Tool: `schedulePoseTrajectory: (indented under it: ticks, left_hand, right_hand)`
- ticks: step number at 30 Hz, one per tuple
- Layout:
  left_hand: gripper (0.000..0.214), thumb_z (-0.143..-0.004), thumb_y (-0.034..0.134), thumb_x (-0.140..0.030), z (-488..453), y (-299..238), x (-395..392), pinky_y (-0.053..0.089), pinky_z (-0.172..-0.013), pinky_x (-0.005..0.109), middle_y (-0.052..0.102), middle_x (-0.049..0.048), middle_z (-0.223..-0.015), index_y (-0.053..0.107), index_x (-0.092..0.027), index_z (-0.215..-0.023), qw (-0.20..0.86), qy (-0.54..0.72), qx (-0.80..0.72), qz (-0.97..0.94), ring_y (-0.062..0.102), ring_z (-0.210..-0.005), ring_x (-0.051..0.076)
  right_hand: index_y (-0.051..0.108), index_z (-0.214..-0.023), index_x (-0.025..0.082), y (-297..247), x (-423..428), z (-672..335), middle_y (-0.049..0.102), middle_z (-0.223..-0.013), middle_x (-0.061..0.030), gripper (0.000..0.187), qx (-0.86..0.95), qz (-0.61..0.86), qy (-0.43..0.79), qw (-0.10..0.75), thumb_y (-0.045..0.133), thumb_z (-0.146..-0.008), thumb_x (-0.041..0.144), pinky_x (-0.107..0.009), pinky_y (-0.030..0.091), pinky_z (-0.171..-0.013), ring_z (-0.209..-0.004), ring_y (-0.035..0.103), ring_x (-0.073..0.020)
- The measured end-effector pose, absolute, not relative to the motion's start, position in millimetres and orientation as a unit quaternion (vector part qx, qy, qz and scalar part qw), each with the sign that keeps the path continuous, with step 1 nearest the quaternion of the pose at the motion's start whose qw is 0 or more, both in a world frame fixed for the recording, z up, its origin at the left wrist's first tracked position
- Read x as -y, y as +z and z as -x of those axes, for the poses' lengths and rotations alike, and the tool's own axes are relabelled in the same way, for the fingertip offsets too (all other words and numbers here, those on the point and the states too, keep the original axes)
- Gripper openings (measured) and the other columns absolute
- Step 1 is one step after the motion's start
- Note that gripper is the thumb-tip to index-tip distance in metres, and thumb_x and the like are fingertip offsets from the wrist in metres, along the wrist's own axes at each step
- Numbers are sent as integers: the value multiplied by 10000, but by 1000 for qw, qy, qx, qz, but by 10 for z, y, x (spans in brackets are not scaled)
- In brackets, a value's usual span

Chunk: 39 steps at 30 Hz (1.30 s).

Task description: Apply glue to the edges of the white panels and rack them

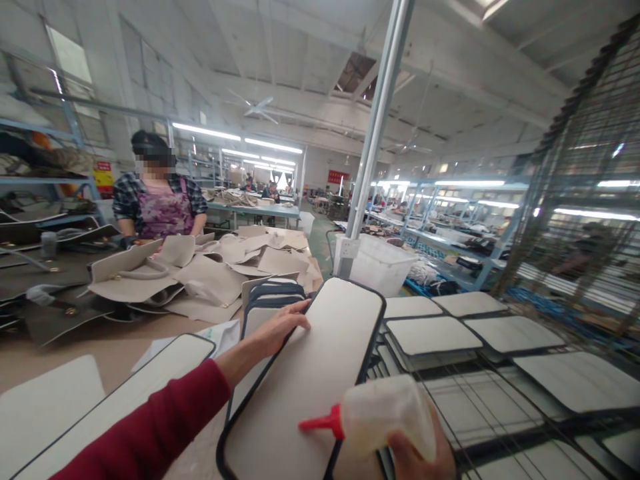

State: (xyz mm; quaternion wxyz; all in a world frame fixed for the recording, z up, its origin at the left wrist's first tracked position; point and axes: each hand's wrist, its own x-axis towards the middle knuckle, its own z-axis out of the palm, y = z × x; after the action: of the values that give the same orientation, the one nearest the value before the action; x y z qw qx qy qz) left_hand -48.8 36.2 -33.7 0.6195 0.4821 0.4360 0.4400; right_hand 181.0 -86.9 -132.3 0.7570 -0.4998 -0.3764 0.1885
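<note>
My left hand (pixel 280 327) grips the left edge of a white rounded panel with a dark border (pixel 320 353), its fingers over the rim and part of them hidden. The panel is tilted in front of me. In my right hand (pixel 423 450) is a translucent squeeze bottle (pixel 387 413) with a red nozzle. The nozzle points left over the panel's lower part; whether it touches the surface I cannot tell. Behind the panel's left side stands a stack of similar dark-edged panels (pixel 275 291).
More white panels (pixel 433 333) lie on a wire rack at the right. Beige bag pieces (pixel 210 280) cover the table at the left, where a co-worker (pixel 163 193) in an apron stands. A metal post (pixel 373 127) and white bin (pixel 383 260) stand ahead.
</note>
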Motion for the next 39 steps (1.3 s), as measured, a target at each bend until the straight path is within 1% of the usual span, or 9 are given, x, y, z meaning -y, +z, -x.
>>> schedulePoseTrajectory:
  ticks: [4, 8, 12, 14, 17, 21, 27, 34, 39]
  left_hand:
    - [828, -524, 594, -100, 457, -323, -320, 486, -707, 270, 729, 33, -915, 487, -141, -1344, 635, 428, -411, -495, 640, -842, 221]
    - [824, -517, 588, -94, 341, -256, -242, 485, -680, 269, 734, 26, -881, 504, -162, -1334, 656, 415, -383, -500, 643, -777, 209]
    - [824, -508, 574, -87, 335, -241, -288, 483, -659, 259, 735, 20, -882, 513, -161, -1326, 661, 422, -386, -486, 639, -757, 200]
    - [818, -512, 571, -93, 380, -243, -327, 480, -646, 257, 735, 15, -871, 514, -160, -1326, 649, 432, -397, -485, 636, -742, 199]
    - [821, -517, 578, -98, 431, -225, -337, 477, -654, 252, 734, 9, -875, 511, -172, -1332, 636, 434, -411, -488, 638, -771, 204]
    - [846, -516, 593, -95, 420, -191, -298, 485, -676, 257, 734, 18, -912, 488, -175, -1351, 665, 412, -392, -484, 640, -792, 206]
    - [786, -529, 583, -84, 419, -247, -362, 480, -650, 240, 736, 9, -869, 533, -178, -1308, 662, 409, -407, -478, 643, -773, 195]
    - [880, -532, 585, -95, 359, -302, -384, 488, -726, 262, 728, 37, -980, 411, -125, -1394, 689, 369, -372, -501, 641, -876, 214]
    - [903, -505, 566, -102, 296, -384, -403, 483, -686, 273, 734, 43, -923, 404, -91, -1393, 698, 346, -361, -512, 636, -781, 210]
  right_hand:
    - [618, -1036, 126, -1052, 663, -1908, 661, -907, -104, 669, 354, 502, 124, 780, 815, -509, 489, -317, 526, -639, -813, 623, -260]
    - [558, -1081, 123, -684, 314, -2036, 640, -974, -108, 650, 327, 457, 121, 818, 742, -610, 533, -344, 519, -717, -845, 614, -233]
    - [608, -1022, 106, -949, 543, -1871, 665, -846, -106, 636, 370, 486, 152, 777, 784, -552, 496, -340, 521, -633, -759, 635, -261]
    - [615, -1066, 131, -1079, 711, -1821, 675, -909, -105, 684, 409, 528, 183, 721, 799, -522, 504, -342, 527, -685, -825, 641, -277]
    - [615, -1072, 119, -962, 710, -1923, 669, -927, -114, 716, 372, 563, 112, 730, 811, -509, 516, -340, 521, -673, -841, 631, -285]
    - [569, -1131, 102, -698, 495, -2118, 654, -943, -116, 659, 332, 479, 81, 809, 723, -652, 528, -364, 517, -706, -821, 625, -249]
    - [616, -1080, 121, -1106, 823, -1911, 671, -874, -109, 649, 380, 536, 181, 732, 785, -569, 484, -345, 522, -627, -759, 628, -260]
    - [584, -1108, 122, -860, 706, -1981, 641, -951, -96, 630, 331, 526, 26, 783, 760, -617, 476, -351, 506, -703, -803, 609, -233]
    - [621, -1075, 143, -1087, 894, -1928, 670, -907, -97, 622, 395, 578, 97, 708, 796, -566, 456, -354, 518, -676, -790, 619, -259]
